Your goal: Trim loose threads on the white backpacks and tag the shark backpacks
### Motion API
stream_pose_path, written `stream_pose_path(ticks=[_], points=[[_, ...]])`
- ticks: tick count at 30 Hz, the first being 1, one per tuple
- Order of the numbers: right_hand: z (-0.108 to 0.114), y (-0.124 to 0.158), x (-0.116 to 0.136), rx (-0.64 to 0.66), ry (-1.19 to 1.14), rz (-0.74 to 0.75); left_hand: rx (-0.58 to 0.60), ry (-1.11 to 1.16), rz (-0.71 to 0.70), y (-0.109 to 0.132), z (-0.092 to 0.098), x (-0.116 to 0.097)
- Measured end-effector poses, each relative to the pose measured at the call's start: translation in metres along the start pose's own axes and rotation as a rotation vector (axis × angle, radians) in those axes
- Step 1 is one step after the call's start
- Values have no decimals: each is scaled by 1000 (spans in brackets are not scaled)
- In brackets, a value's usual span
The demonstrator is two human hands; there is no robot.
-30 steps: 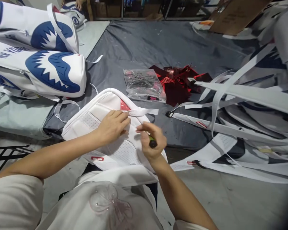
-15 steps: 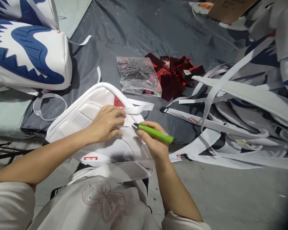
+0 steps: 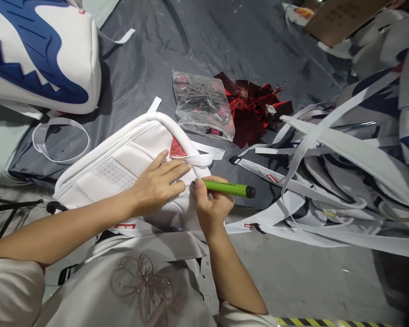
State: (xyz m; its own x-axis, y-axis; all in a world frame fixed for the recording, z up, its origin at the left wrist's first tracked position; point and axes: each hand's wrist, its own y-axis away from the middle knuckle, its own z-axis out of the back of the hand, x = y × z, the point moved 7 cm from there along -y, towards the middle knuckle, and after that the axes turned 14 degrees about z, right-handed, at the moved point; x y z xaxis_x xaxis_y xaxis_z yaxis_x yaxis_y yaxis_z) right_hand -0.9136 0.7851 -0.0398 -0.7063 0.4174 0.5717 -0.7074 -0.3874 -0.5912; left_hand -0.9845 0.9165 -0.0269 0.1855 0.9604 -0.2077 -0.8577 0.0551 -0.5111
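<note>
Swung more level, the green marker (image 3: pixel 228 187) is clamped in the right hand (image 3: pixel 214 204); the left hand (image 3: pixel 158 186), grip apart, lies on the white backpack (image 3: pixel 139 152).

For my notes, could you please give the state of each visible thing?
Left hand: spread on white bag
Right hand: closed around green marker
Green marker: held, slightly slanted
White bag: padded side facing up
Clear pouch: lying, things inside
Red tags: piled loosely
Printed bag: lying, partly cropped

Obstacle right of hands (image 3: pixel 214 205): straps (image 3: pixel 315 134)
</note>
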Motion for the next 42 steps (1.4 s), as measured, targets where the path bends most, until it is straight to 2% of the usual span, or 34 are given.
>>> stream_pose_path(ticks=[7, 12, 16, 22, 29, 31, 35, 39, 42], points=[[1, -3, 10, -16, 81, 144, -85, -16, -17, 3, 1, -5], [-2, -8, 15, 53, 95, 264, -140, -28, -14, 7, -4, -6], [-2, -12, 13, 90, 81, 305, -194, -32, 10, 12, -8, -5], [-4, -17, 6, 159, 48, 227, -192, -34, 44, 13, -13, -6], [-7, -15, -11, 197, -28, -5, -218, -73, 67, 9, -13, -7], [-8, -16, -9, 220, -41, 7, -218, -75, 66, 9, -12, -7], [-1, -20, -7, 181, 13, 48, -229, -82, 66, 9, -11, -7], [-9, -25, 1, 355, 68, 189, -238, -74, 64, 8, -10, -7], [-13, -29, 5, 424, 118, 264, -261, -85, 59, 7, -9, -7]])
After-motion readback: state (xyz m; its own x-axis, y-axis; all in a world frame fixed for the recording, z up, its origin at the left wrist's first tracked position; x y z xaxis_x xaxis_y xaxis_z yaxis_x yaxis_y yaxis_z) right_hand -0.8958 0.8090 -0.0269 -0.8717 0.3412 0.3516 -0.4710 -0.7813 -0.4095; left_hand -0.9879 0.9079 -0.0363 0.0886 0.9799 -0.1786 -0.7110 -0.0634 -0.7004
